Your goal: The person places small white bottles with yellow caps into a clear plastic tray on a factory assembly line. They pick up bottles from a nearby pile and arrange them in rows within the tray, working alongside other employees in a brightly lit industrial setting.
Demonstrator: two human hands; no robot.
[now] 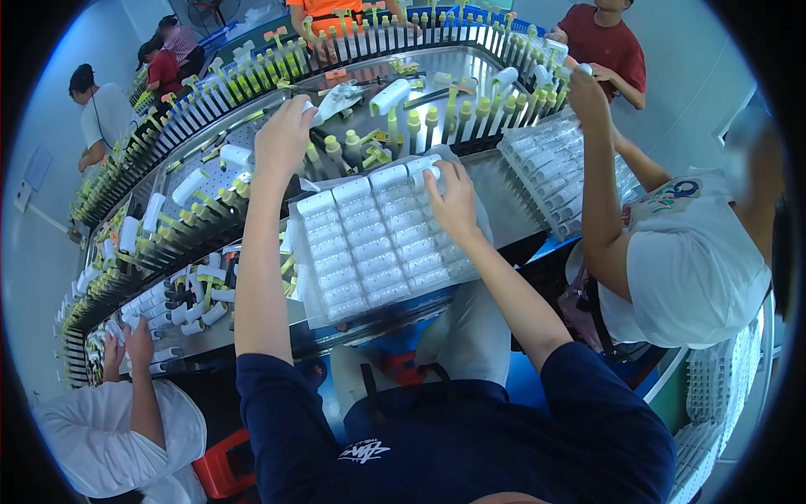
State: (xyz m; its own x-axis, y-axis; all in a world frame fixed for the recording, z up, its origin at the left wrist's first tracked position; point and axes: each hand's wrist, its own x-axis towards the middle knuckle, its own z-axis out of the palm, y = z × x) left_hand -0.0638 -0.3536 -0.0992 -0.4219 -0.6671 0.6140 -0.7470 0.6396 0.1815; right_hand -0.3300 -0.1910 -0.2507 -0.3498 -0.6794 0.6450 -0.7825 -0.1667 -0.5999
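In front of me, tilted over my lap, a clear plastic blister tray [378, 290] has rows of moulded pockets. Curved white plastic shells [353, 191] lie along its far row. My right hand [455, 202] has its thumb and fingers closed around a white shell [422, 165] at the tray's far right corner. My left hand [284, 134] is raised beyond the far left corner, by the conveyor posts. Its fingers are closed on a small white piece [311, 112], mostly hidden by the hand.
A curved conveyor [277, 74] with yellow-green capped posts [414, 122] loops around a metal table [453, 63]. Loose white shells [390, 97] lie there. Another blister tray [550, 172] is at right. Co-workers sit close on my left [126, 420] and right [688, 252]; others stand across.
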